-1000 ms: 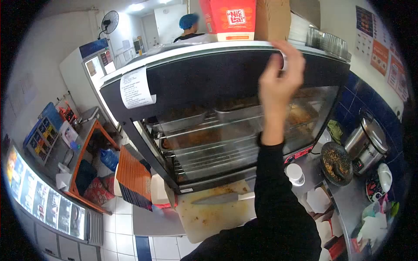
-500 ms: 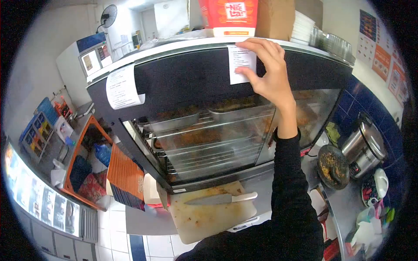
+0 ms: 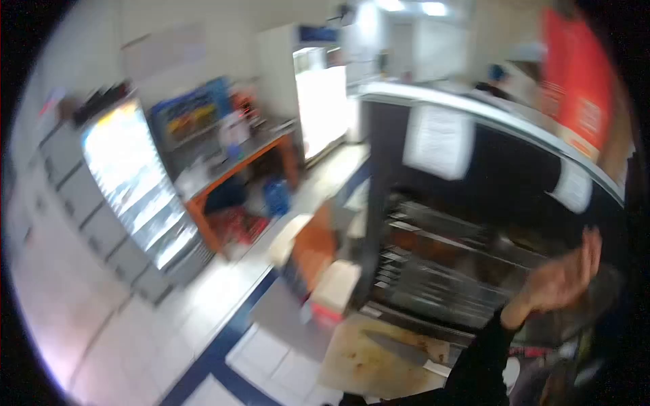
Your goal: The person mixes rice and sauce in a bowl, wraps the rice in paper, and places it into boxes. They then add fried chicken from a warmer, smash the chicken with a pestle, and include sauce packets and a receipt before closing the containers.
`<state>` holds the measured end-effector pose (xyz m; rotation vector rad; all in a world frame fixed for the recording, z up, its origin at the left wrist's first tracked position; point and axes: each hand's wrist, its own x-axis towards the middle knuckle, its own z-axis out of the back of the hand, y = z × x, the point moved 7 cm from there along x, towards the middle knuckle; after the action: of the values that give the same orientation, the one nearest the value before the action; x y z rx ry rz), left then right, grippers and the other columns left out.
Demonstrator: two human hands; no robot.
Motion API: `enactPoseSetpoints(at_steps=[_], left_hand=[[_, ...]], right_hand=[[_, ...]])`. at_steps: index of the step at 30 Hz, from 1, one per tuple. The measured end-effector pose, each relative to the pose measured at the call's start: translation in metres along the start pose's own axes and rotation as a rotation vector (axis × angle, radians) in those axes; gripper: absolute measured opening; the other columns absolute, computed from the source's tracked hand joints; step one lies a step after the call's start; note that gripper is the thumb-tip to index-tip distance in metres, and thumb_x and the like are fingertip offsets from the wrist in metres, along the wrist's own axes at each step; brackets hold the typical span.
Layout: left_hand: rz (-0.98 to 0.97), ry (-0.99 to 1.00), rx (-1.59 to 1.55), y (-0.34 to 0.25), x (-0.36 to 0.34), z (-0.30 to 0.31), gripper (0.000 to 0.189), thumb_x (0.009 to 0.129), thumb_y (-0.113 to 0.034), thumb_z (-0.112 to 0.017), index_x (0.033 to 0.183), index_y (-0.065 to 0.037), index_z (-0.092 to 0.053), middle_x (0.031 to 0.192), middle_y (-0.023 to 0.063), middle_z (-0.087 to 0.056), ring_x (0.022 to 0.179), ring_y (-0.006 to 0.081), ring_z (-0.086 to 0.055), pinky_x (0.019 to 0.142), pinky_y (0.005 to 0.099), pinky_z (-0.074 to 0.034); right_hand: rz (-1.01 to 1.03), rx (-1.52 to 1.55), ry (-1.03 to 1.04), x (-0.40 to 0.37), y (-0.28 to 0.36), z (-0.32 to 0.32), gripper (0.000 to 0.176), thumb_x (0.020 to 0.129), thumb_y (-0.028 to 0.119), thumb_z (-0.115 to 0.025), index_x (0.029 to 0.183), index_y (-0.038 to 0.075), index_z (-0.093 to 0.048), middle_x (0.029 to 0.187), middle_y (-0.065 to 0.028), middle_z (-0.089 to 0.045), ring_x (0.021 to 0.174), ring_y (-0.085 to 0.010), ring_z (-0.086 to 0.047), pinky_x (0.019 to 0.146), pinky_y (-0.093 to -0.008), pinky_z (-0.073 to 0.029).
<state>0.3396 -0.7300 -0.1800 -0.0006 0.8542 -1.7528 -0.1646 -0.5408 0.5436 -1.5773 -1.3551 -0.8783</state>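
My right hand (image 3: 558, 281) is raised in front of the black display warmer (image 3: 501, 176), its fingers stretched out and blurred, with nothing visible in it. Above it, a paper slip (image 3: 572, 186) hangs on the warmer's upper panel, apart from the fingers. A larger printed slip (image 3: 439, 142) hangs farther left on the same panel. Behind the warmer's glass are wire racks and trays, dim and smeared. Below my sleeve, a knife (image 3: 399, 347) lies on a stained cutting board (image 3: 352, 362). My left hand is out of view.
Stacked orange cartons (image 3: 315, 250) and a pale box (image 3: 336, 283) stand left of the warmer. Farther left are an orange-framed table (image 3: 233, 169), a lit drinks fridge (image 3: 142, 183) and grey lockers (image 3: 101, 210). A red bag (image 3: 575, 81) sits on top of the warmer.
The view has swung left. My right hand has let go of the right-hand paper slip and dropped below it; the slip stays hanging on the panel.
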Motion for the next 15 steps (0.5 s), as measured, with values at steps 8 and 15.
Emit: enactPoseSetpoints(at_steps=[8,15], left_hand=[[0.343,-0.391,-0.184,0.127,-0.226,-0.061,0.016,0.080,-0.019,-0.055,0.088,-0.007,-0.059,0.085,0.0150,-0.061,0.082,0.0301,-0.058,0.072,0.0405,-0.047],[0.862,-0.592,-0.499,0.280,-0.462,-0.157,0.030,0.081,-0.026,-0.049,0.087,0.001,-0.063,0.083,0.0156,-0.061,0.077,0.0355,-0.058,0.066,0.0462,-0.048]], right_hand=[[-0.336,1.434,1.210,-0.269,0.409,-0.042,0.027,0.087,0.015,-0.040,0.095,0.000,-0.061,0.093,-0.0167,-0.062,0.089,-0.0316,-0.059,0.082,-0.0427,-0.043],[-0.102,1.995,2.366,-0.355,0.756,0.223,0.032,0.086,0.013,-0.047,0.116,0.003,-0.054,0.105,-0.0164,-0.060,0.097,-0.0292,-0.058,0.084,-0.0403,-0.045]])
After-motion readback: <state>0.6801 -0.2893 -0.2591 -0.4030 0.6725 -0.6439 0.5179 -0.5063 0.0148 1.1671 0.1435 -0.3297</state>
